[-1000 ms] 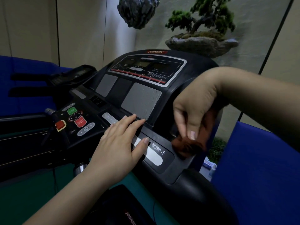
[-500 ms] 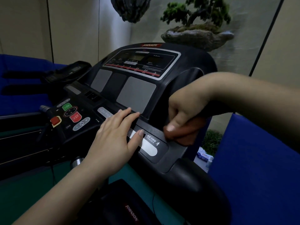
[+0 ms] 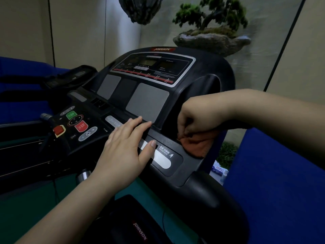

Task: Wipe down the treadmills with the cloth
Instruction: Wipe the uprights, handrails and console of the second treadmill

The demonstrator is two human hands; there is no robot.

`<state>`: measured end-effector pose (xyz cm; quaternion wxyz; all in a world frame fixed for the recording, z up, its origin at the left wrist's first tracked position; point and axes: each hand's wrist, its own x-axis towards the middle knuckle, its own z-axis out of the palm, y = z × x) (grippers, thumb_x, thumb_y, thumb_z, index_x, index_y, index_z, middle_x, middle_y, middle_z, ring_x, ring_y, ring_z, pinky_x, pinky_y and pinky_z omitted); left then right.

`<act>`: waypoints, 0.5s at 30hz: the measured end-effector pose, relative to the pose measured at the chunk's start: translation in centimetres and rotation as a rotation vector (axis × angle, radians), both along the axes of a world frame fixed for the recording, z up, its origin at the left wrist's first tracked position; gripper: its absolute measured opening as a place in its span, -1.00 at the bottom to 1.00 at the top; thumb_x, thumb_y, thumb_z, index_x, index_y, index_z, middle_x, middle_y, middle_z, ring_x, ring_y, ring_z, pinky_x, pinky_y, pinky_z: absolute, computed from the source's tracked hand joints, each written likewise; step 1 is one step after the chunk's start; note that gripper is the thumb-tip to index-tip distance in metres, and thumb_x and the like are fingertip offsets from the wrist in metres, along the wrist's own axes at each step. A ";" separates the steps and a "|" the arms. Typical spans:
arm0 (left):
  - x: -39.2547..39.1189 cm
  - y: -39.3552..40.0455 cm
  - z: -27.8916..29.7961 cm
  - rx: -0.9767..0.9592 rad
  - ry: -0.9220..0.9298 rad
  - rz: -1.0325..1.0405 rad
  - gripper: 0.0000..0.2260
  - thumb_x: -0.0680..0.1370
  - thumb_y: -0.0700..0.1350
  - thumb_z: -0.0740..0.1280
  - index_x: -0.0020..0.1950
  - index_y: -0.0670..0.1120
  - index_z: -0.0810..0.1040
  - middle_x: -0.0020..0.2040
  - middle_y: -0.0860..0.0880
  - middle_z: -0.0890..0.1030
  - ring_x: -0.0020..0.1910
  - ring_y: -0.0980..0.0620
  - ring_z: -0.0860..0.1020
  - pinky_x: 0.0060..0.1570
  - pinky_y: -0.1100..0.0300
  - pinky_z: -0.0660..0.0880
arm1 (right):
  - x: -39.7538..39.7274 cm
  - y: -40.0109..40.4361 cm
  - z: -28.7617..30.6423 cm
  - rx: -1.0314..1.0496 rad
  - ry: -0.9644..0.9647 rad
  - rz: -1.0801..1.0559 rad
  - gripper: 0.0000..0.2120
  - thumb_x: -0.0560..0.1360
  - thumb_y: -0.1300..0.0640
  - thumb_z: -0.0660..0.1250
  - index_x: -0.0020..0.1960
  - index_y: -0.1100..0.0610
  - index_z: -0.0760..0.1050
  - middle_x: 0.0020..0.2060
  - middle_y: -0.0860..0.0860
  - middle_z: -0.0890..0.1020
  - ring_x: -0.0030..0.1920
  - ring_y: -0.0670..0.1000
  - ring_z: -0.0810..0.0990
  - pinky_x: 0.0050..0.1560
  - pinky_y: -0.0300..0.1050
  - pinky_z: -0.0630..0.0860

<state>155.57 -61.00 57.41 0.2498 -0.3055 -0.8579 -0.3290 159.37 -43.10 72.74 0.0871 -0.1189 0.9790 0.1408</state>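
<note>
A black treadmill console [image 3: 207,71] fills the middle of the view, with a display panel on top and grey speaker grilles below. My right hand [image 3: 197,118] grips an orange-brown cloth [image 3: 197,143] and holds it against the console's right side, beside the cup recess. My left hand [image 3: 126,148] lies flat with straight fingers on the silver speed-key strip [image 3: 162,160] at the console's lower edge. Red and green buttons [image 3: 75,120] sit on the control pad to the left.
A thick black handrail [image 3: 211,201] curves down at the lower right. A blue padded surface [image 3: 274,182] stands on the right. A second black machine [image 3: 73,76] stands at the left. A bonsai on a rock [image 3: 211,37] sits behind the console.
My right hand has shifted the cloth slightly up and back along the console's right side, and more of the cloth now shows below my fingers. My left hand has stayed on the key strip.
</note>
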 end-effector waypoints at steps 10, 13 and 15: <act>0.0 0.1 -0.2 0.020 -0.004 -0.008 -0.42 0.48 0.33 -0.10 0.47 0.21 0.18 0.51 0.23 0.12 0.51 0.20 -0.02 0.47 0.10 -0.04 | 1.1 1.8 0.4 -0.104 -0.096 0.023 -0.63 0.20 -0.35 0.42 -0.08 -0.20 0.62 -0.05 -0.11 0.68 -0.05 -0.09 0.64 0.06 0.02 0.56; 0.0 0.0 -0.1 0.022 -0.001 -0.008 -0.42 0.48 0.32 -0.09 0.47 0.20 0.20 0.50 0.22 0.13 0.51 0.20 -0.01 0.46 0.11 -0.04 | -0.3 0.7 0.0 -0.082 -0.022 -0.001 -0.86 0.32 -0.07 0.52 -0.26 -0.19 0.55 -0.11 -0.09 0.66 -0.11 -0.07 0.61 -0.01 -0.09 0.55; 0.0 0.0 0.0 0.016 -0.005 -0.011 -0.42 0.48 0.33 -0.10 0.47 0.21 0.19 0.51 0.22 0.12 0.51 0.20 -0.02 0.46 0.11 -0.05 | -1.4 -0.2 -0.7 -0.059 0.053 0.011 -0.77 0.30 0.05 0.55 -0.16 -0.11 0.53 -0.18 -0.13 0.61 -0.15 -0.10 0.56 -0.13 -0.18 0.48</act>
